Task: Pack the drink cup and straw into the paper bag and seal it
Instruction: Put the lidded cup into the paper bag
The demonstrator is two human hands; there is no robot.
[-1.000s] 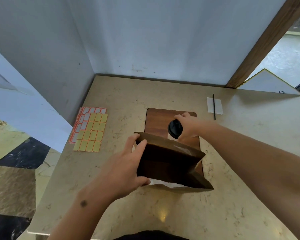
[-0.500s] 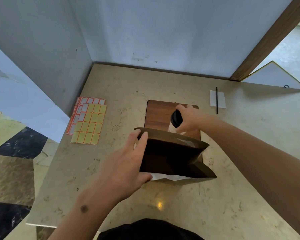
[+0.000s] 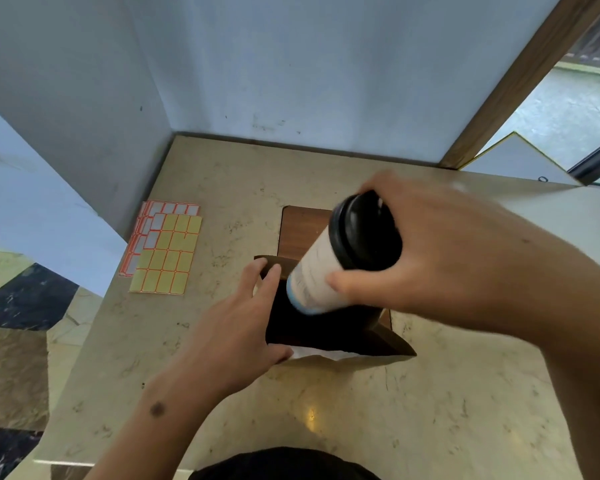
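A white drink cup (image 3: 317, 268) with a black lid hangs tilted above the mouth of the brown paper bag (image 3: 326, 329), its base pointing down into the opening. My right hand (image 3: 430, 258) grips the cup near the lid. My left hand (image 3: 236, 327) holds the bag's left edge, keeping the mouth wide. The bag stands on the marble counter, partly over a wooden board (image 3: 303, 230). The straw is hidden behind my right arm.
Sheets of yellow and white stickers (image 3: 165, 249) lie on the counter (image 3: 361, 410) to the left. Walls close the back and left sides. The counter's left edge drops to a tiled floor. A wooden post stands at the back right.
My right hand has lifted the cup off the wooden board and brought it toward me, over the bag's mouth. The left hand keeps its hold on the bag.
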